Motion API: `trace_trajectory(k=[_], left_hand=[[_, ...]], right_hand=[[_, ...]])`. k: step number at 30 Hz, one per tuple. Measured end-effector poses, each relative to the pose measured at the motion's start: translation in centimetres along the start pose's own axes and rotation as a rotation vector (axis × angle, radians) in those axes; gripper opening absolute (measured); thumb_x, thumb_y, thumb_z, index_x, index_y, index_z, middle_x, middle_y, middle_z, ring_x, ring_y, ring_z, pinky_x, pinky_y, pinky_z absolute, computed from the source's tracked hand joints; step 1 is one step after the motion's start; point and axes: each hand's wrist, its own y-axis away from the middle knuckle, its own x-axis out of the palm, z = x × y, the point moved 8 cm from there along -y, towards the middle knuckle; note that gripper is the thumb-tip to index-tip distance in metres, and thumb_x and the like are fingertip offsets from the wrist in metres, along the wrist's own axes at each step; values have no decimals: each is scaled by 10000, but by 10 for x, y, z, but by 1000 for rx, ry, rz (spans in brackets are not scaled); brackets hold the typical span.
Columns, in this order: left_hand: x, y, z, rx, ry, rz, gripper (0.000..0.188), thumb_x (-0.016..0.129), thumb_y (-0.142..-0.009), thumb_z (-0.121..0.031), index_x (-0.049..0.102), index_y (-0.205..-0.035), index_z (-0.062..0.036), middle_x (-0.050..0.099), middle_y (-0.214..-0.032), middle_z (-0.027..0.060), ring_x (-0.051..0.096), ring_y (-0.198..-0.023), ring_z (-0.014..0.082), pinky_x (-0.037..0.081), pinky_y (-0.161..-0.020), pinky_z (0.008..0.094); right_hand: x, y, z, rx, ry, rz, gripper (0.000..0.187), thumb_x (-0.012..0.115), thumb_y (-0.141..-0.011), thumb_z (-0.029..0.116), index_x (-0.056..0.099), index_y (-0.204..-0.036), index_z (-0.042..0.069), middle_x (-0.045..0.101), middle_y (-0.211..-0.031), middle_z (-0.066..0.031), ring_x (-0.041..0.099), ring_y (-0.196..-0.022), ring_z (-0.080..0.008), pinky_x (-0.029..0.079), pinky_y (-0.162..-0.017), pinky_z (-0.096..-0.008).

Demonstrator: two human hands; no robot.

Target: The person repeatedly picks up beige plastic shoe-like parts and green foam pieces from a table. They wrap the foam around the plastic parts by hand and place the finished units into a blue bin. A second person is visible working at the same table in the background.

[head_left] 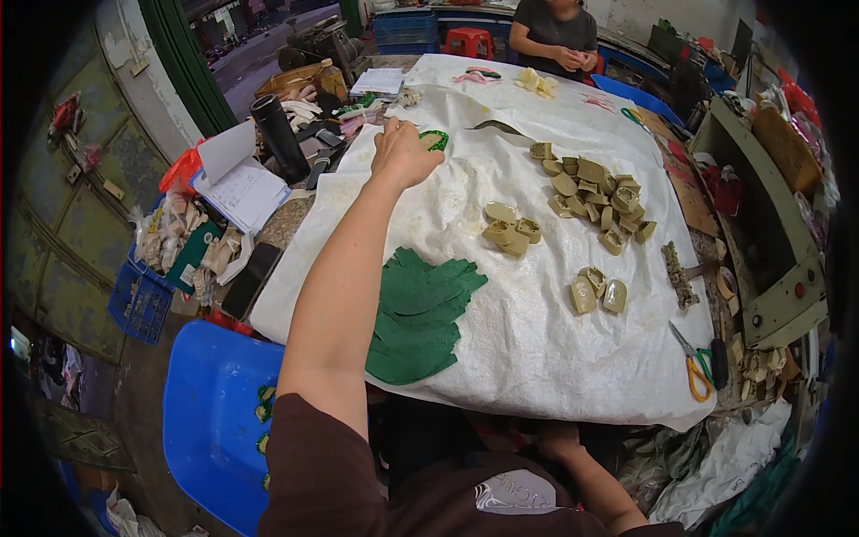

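My left hand (pixel 404 157) reaches to the far left part of the white-covered table, its fingers closed around a small beige piece with a green edge (pixel 434 140). Under that forearm lies a fanned stack of green leather-like pieces (pixel 420 313). To the right, several olive-beige moulded cup-like pieces (pixel 595 190) form a heap, with a smaller cluster (pixel 512 230) and another small group (pixel 598 292) nearer me. My right hand (pixel 559 440) is low at the table's front edge by my lap; its fingers are hidden.
A blue tub (pixel 201 421) with several green-edged pieces stands on the floor at left. Scissors (pixel 693 367) lie at the table's right front. A black bottle (pixel 279 139) and a clipboard with papers (pixel 243 188) sit at left. Another person (pixel 557 40) works across the table.
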Motion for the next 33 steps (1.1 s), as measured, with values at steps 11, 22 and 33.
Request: trace_trajectory(k=[11, 22, 33], left_hand=[[6, -15, 2, -1, -6, 15, 692, 720, -694, -315, 499, -1233, 59, 280, -1475, 227, 400, -1276, 390, 385, -1031, 419], [9, -6, -1, 2, 8, 37, 660, 710, -694, -312, 515, -1215, 45, 386, -1387, 202, 436, -1229, 380, 411, -999, 420], [6, -9, -3, 33, -21, -11, 597, 709, -687, -307, 556, -1145, 45, 448, -1290, 202, 467, -1180, 386, 423, -975, 432]], right_hand=[[-24, 11, 13, 36, -22, -44, 620, 324, -924, 574, 578, -1223, 95, 580, -1238, -159, 565, -1129, -322, 441, -946, -441], [-34, 6, 22, 98, -158, 117, 509, 407, -923, 497, 558, -1231, 120, 568, -1236, -170, 556, -1131, -337, 450, -926, -456], [-1, -6, 8, 39, -154, 105, 579, 383, -922, 526, 472, -1325, 120, 452, -1372, -165, 411, -1273, -351, 308, -1063, -454]])
